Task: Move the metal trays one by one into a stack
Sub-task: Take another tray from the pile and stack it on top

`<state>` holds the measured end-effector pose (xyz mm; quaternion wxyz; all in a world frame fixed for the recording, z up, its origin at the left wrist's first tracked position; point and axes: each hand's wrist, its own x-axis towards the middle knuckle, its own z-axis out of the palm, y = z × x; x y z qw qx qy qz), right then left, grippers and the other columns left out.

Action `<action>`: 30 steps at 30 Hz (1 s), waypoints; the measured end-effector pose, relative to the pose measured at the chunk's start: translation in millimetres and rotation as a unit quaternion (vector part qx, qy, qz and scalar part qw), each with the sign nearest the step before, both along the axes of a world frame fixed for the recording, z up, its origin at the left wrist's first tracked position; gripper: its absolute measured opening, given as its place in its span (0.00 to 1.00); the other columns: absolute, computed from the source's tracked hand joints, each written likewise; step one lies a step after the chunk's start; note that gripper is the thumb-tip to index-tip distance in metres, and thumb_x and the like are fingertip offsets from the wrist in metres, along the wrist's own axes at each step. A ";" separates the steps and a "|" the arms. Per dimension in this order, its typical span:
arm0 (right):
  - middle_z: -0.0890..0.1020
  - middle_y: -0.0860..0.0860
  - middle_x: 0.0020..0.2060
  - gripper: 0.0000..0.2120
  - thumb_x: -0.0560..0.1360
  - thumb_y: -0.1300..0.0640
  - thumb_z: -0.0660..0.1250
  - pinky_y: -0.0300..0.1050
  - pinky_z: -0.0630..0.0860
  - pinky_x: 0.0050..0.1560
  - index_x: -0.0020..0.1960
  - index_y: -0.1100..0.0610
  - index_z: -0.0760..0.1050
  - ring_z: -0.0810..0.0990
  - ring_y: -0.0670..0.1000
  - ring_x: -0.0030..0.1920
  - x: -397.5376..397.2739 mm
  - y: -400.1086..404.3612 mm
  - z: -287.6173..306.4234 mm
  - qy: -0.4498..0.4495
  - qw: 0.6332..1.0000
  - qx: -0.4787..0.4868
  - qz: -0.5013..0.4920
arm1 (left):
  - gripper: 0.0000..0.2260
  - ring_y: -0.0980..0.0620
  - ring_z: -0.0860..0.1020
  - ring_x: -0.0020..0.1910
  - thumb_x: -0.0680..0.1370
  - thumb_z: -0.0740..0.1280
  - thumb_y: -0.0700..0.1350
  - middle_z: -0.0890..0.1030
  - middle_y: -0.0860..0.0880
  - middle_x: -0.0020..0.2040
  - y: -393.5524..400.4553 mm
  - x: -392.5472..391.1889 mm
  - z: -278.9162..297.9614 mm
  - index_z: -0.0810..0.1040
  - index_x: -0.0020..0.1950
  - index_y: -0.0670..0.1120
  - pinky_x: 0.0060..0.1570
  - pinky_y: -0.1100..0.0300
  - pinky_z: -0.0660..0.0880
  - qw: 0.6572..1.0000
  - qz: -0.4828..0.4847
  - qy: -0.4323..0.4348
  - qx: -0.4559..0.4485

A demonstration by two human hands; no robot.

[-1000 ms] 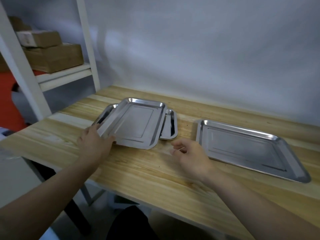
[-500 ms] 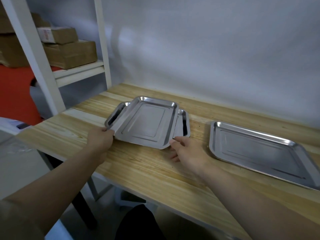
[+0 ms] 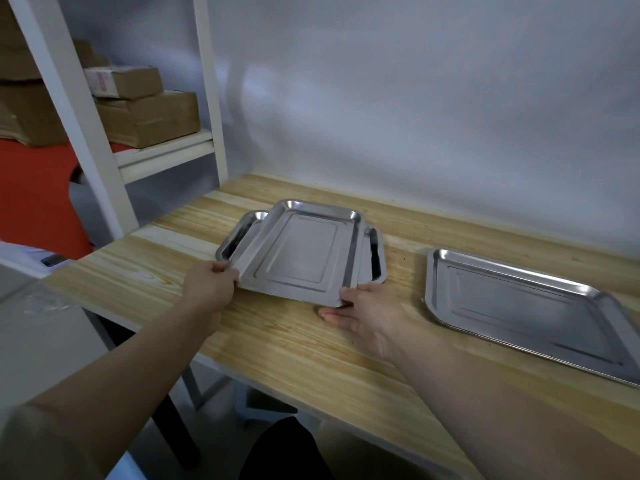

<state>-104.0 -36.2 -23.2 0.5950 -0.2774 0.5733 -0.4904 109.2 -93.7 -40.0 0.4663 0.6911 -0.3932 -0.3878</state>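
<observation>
A medium metal tray (image 3: 301, 252) lies crosswise on top of a smaller metal tray (image 3: 239, 235), whose ends stick out on both sides. My left hand (image 3: 211, 285) grips the medium tray's near left corner. My right hand (image 3: 363, 308) holds its near right corner, fingers curled at the rim and thumb flat on the wood. A large metal tray (image 3: 526, 313) lies alone on the table to the right, apart from both hands.
The wooden table (image 3: 277, 337) runs along a white wall. A white shelf frame (image 3: 211, 98) stands at the left end, carrying cardboard boxes (image 3: 149, 112). The table's front edge is close to my forearms.
My right hand has moved left from the bare wood to the medium tray's near right corner. My left hand stays at the near left corner. The camera has shifted left.
</observation>
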 end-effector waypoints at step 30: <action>0.78 0.64 0.46 0.13 0.74 0.74 0.61 0.42 0.78 0.25 0.56 0.65 0.72 0.79 0.56 0.34 -136.9 71.7 -0.1 0.035 0.974 -0.088 -0.204 | 0.11 0.53 0.81 0.36 0.79 0.65 0.47 0.84 0.47 0.41 22.3 -134.0 34.1 0.83 0.52 0.42 0.32 0.62 0.75 0.968 -0.236 0.030 -0.076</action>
